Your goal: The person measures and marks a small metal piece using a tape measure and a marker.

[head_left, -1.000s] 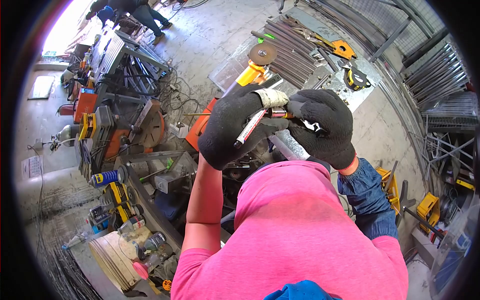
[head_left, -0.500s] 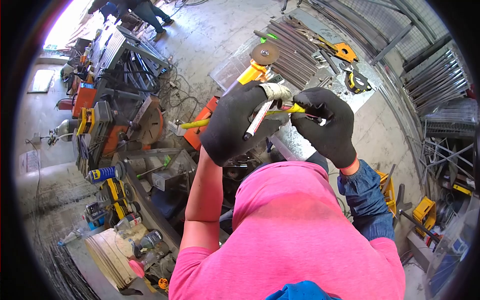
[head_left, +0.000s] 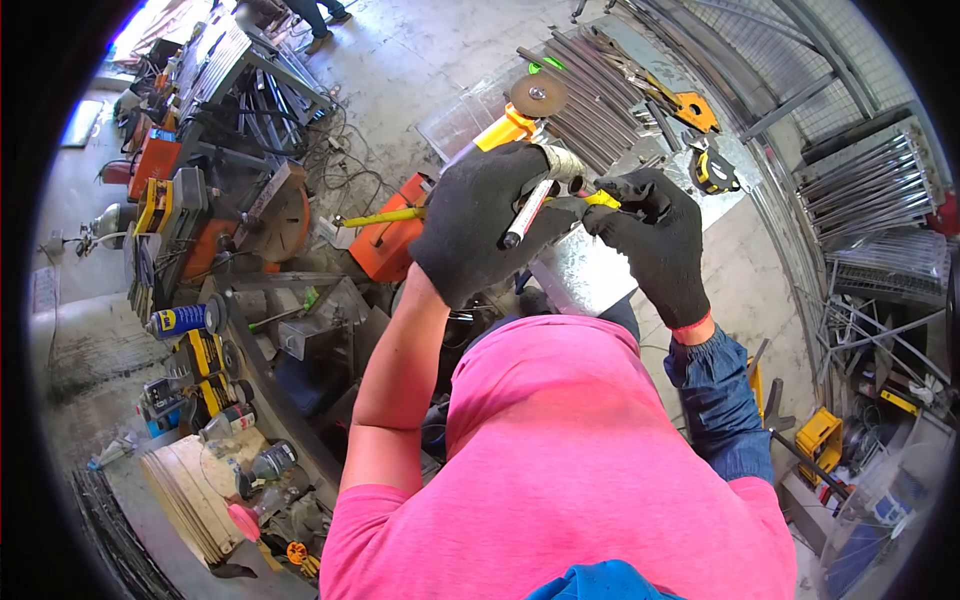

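My left hand (head_left: 480,225), in a black glove, is closed around a long yellow stick-like piece (head_left: 385,217) whose thin end juts out to the left. A white and red marker (head_left: 530,212) with a black end lies across the same hand. A pale, wrapped tube-like piece (head_left: 563,160) shows at its fingertips. My right hand (head_left: 655,235), also in a black glove, has its fingertips pinched at a bright yellow tip (head_left: 603,199) just right of the left fingers. Both hands are raised in front of my chest, over a metal sheet (head_left: 590,275).
Beyond my hands lie an angle grinder (head_left: 510,125), several metal rods (head_left: 590,100), a tape measure (head_left: 713,170) and an orange magnetic square (head_left: 697,112). An orange box (head_left: 395,245) stands at left, near a spray can (head_left: 185,320). A person's legs (head_left: 318,15) show at the back.
The view has shifted slightly. My right fingertips are pinched at the yellow tip a little farther from my left hand, and the marker has tilted more upright.
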### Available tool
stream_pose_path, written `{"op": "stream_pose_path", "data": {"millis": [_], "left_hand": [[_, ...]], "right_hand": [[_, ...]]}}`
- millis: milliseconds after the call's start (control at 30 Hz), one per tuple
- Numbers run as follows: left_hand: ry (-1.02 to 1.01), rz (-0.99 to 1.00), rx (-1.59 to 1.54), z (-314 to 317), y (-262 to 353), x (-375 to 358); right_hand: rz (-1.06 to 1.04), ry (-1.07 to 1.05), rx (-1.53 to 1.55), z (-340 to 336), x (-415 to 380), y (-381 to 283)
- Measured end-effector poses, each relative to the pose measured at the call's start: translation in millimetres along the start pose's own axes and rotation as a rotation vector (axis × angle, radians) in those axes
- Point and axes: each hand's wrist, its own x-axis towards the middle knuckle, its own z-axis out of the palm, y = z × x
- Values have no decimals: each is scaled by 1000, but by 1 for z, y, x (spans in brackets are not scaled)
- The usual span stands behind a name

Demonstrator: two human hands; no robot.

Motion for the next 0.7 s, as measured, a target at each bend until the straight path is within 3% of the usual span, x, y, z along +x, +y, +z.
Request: {"op": "stream_pose_path", "data": {"millis": [100,167,267,367,700], "left_hand": [[87,27,236,-4,4,-1],[129,44,287,-10,10,-7],[184,200,407,-22,14,-15],[136,144,538,-27,23,-21],[220,188,449,-25,32,-25]], "right_hand": [[105,-16,97,-1,3,6],[268,-57,366,-4,2,9],[259,-99,557,-3,3,19],[261,-185,673,-7,4,29],[303,-222,840,-5,8,43]]}}
